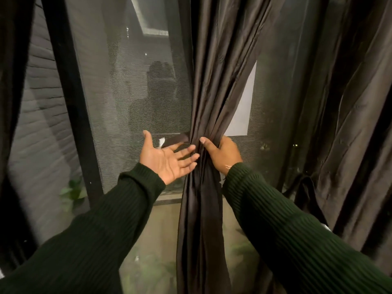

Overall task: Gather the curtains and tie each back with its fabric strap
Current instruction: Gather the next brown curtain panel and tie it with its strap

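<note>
Right hand (220, 153) grips the gathered brown curtain (203, 102) at its waist, bunching it into one column before the mesh window screen (127, 102). Left hand (167, 158) is spread, palm up, fingertips touching the folds, just under the strap (176, 139) end sticking out leftward. Gathering looks done; the tying remains, and another curtain (339, 102) hangs loose at right.
</note>
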